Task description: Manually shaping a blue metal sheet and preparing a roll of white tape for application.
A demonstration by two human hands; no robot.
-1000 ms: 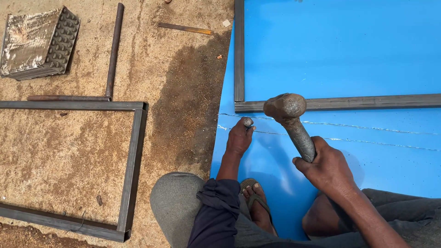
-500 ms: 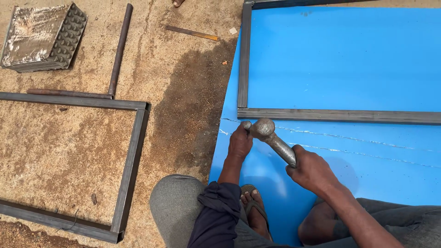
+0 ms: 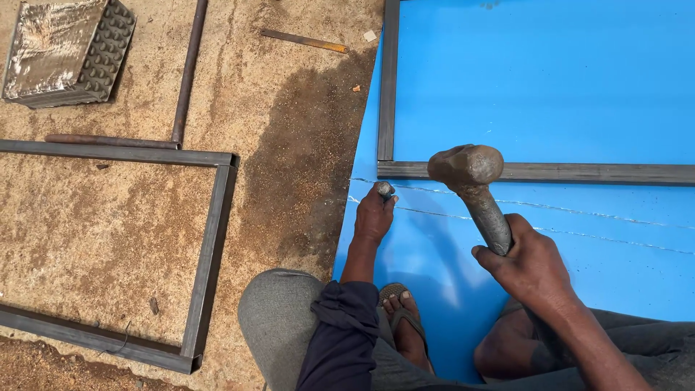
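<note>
My left hand grips a short metal chisel, held upright with its tip on a blue metal sheet along a scratched line near the sheet's left edge. My right hand holds a heavy hammer by its handle, the head raised above the sheet, to the right of the chisel. A dark steel frame lies on the blue sheet just beyond the chisel. My foot in a sandal rests on the sheet near my knees.
On the sandy ground to the left lies a rectangular steel frame. Beyond it are rusty rods, a studded metal block and a small flat bar.
The hammer came down onto the chisel head half a second ago and has risen again to the right. My left hand kept the chisel in place on the sheet.
</note>
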